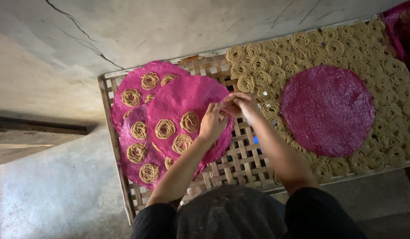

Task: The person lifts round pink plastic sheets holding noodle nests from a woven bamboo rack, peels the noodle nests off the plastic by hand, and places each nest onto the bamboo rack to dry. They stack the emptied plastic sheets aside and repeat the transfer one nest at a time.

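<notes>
Right at the middle of the rack (240, 163), the fingers of both hands meet on one noodle coil. The right hand (245, 104) pinches it from the far side, fingertips pressed together on the strands, and the left hand (211, 124) closes on it from the near side, thumb and fingers drawn in. That coil (226, 106) sits at the right edge of the near pink mat (187, 99), partly hidden by the fingers.

By the look of it, the coil is light, thin-stranded and brittle or soft; it would likely break or unravel if squeezed, so a hold under its rim with several fingers seems safest.

More coils (165, 128) lie on that mat and on the mat (130, 110) beneath it to the left. Right of the hands, a dense field of coils (302, 44) covers the rack around a bare round mat (326, 110). Open lattice shows only near the wrists. The rack's near edge lies just under the forearms, and grey floor (50, 199) spreads left.
</notes>
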{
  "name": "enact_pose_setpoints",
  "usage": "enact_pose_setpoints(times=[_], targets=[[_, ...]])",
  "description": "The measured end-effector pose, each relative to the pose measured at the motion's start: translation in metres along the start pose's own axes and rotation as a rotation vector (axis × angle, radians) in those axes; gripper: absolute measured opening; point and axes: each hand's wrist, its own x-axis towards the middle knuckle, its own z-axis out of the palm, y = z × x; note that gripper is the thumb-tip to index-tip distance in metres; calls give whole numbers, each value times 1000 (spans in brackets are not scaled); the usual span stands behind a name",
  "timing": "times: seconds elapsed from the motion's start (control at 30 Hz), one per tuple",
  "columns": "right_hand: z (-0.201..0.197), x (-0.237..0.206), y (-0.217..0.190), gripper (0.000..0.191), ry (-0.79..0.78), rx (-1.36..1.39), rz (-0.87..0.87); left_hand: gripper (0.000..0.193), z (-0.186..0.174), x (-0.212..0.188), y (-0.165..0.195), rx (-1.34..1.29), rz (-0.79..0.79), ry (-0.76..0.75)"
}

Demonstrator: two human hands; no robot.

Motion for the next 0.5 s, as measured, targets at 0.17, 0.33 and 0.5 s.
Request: enact_pose_setpoints(times=[0.17,0.33,0.5], targets=[[-40,-3,-12,33,210,-850,-394,69,17,-9,-17,277,-44,-76],[-50,-3,-21,44,291,-1151,-752,61,9,2,-16,295,-281,-237],[-43,-27,-7,62,477,-1213,-931,35,-10,1,-6,301,-108,-117]])
